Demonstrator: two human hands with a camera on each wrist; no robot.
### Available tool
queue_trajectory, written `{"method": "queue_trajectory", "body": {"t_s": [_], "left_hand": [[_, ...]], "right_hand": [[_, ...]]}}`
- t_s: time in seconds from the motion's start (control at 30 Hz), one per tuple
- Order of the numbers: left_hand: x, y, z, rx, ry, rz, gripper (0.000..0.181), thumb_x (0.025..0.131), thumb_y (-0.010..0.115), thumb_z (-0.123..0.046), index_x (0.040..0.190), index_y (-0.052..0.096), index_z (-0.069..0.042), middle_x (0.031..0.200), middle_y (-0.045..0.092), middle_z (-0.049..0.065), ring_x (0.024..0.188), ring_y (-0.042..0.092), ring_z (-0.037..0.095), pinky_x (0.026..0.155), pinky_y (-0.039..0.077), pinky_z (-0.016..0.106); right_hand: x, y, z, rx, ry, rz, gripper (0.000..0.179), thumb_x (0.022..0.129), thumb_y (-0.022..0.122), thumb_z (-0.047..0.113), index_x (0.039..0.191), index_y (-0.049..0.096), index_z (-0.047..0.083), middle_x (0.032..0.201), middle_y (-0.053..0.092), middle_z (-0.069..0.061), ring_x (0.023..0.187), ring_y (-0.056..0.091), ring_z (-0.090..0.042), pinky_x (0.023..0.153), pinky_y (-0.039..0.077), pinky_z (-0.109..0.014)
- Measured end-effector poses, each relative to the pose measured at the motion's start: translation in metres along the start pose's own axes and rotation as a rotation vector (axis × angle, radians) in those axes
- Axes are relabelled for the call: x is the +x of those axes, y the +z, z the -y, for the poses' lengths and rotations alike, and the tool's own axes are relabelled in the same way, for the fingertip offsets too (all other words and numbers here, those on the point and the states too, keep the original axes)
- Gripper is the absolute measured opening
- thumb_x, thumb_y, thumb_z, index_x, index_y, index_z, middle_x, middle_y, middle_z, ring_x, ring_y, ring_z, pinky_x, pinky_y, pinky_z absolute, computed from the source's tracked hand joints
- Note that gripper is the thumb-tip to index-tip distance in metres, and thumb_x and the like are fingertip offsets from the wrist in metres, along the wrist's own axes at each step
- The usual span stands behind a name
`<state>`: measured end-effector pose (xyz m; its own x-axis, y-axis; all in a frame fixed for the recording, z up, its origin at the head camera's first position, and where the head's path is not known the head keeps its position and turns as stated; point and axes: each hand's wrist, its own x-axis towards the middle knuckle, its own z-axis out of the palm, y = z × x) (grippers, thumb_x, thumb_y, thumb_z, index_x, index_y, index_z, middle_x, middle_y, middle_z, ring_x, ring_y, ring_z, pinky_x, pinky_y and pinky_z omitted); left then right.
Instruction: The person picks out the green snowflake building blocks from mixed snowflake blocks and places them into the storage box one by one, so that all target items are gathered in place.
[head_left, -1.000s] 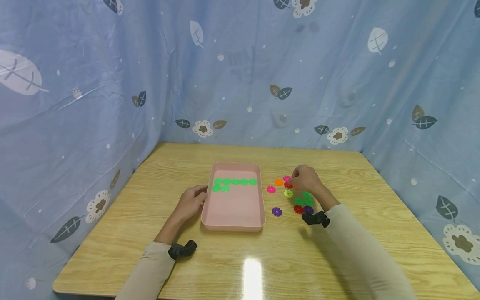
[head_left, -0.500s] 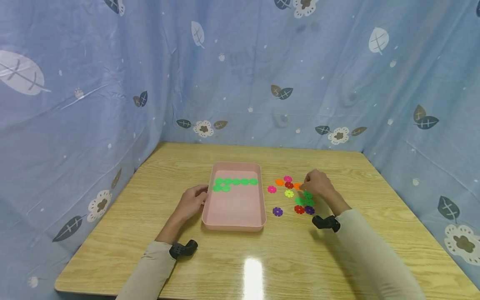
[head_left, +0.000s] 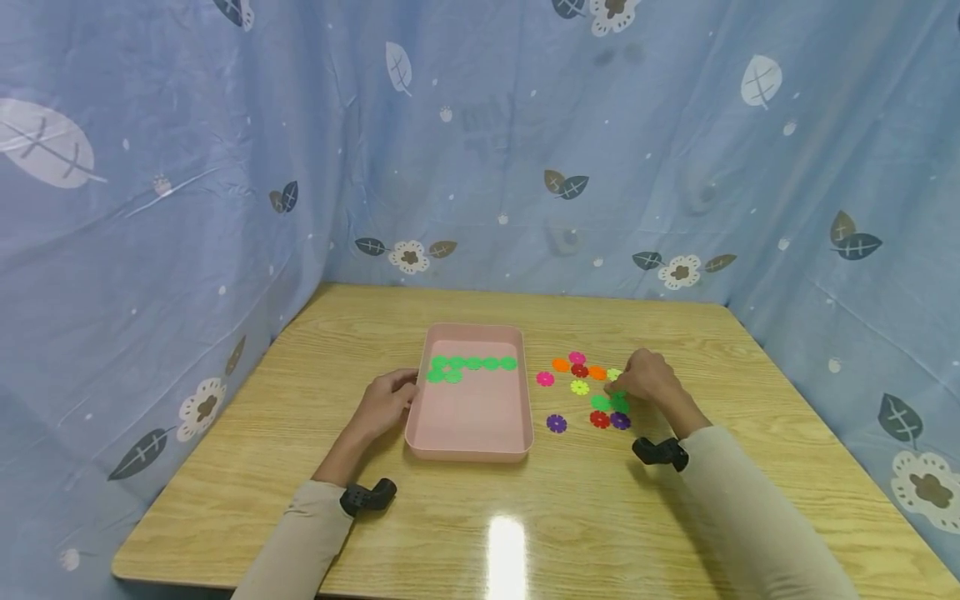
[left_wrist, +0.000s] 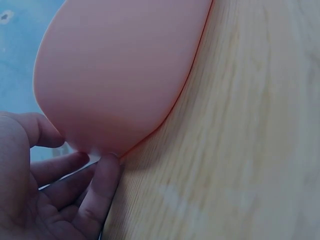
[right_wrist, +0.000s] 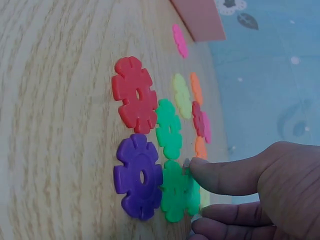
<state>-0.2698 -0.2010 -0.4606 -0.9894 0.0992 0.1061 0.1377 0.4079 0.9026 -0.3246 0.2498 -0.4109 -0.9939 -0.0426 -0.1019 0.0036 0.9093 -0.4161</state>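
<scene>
My left hand (head_left: pixel 384 407) rests at the left side of the pink tray (head_left: pixel 468 456). In the left wrist view, its fingertips touch the tray's outer wall (left_wrist: pixel 125 65). Several green flower-shaped discs (head_left: pixel 474 364) lie flat inside, in a row with two more below its left end. Right of the tray, my right hand (head_left: pixel 651 379) is over a cluster of discs on the table. Its thumb and fingers are at opposite edges of a green disc (right_wrist: pixel 193 195), pinching it, beside two other green discs (right_wrist: pixel 173 192). The fingers partly hide a yellow disc (head_left: pixel 613 375) behind.
Around the right hand lie purple discs (head_left: pixel 557 423), red discs (head_left: pixel 600 419), orange discs (head_left: pixel 561 365), pink discs (head_left: pixel 545 379) and another yellow disc (head_left: pixel 580 387). A blue patterned curtain (head_left: pixel 480 167) hangs behind the wooden table (head_left: pixel 360 317).
My right hand has moved right and a little nearer, from the red and orange discs to the green ones, uncovering an orange disc and a yellow one. The left hand stays at the tray.
</scene>
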Motion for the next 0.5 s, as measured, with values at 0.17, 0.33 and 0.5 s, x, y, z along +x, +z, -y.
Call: {"method": "queue_trajectory", "body": {"t_s": [0.17, 0.33, 0.5], "left_hand": [[0.0006, 0.0001, 0.0000, 0.004, 0.003, -0.006, 0.046, 0.101, 0.050, -0.018, 0.143, 0.056, -0.003, 0.131, 0.066, 0.017, 0.101, 0.069, 0.026, 0.087, 0.059, 0.040], [0.0003, -0.0004, -0.0005, 0.007, 0.005, -0.006, 0.045, 0.101, 0.050, -0.018, 0.143, 0.056, -0.003, 0.132, 0.065, 0.017, 0.104, 0.069, 0.027, 0.090, 0.058, 0.041], [-0.0008, -0.0002, -0.0011, 0.001, 0.003, -0.004, 0.044, 0.102, 0.050, -0.018, 0.143, 0.056, -0.002, 0.131, 0.065, 0.017, 0.102, 0.069, 0.027, 0.087, 0.059, 0.040]], "right_hand": [[-0.0024, 0.0008, -0.0013, -0.018, 0.024, -0.008, 0.033, 0.081, 0.082, 0.034, 0.067, 0.073, 0.005, 0.070, 0.058, -0.003, 0.068, 0.048, -0.021, 0.057, 0.040, -0.031], [-0.0044, 0.0016, -0.0003, -0.007, 0.034, 0.006, 0.034, 0.082, 0.081, 0.033, 0.066, 0.069, 0.005, 0.064, 0.050, 0.000, 0.063, 0.044, -0.019, 0.054, 0.037, -0.030], [-0.0034, 0.0026, -0.0009, 0.008, 0.027, 0.021, 0.032, 0.083, 0.081, 0.032, 0.070, 0.071, 0.004, 0.066, 0.052, -0.001, 0.064, 0.047, -0.020, 0.054, 0.039, -0.030]]}}
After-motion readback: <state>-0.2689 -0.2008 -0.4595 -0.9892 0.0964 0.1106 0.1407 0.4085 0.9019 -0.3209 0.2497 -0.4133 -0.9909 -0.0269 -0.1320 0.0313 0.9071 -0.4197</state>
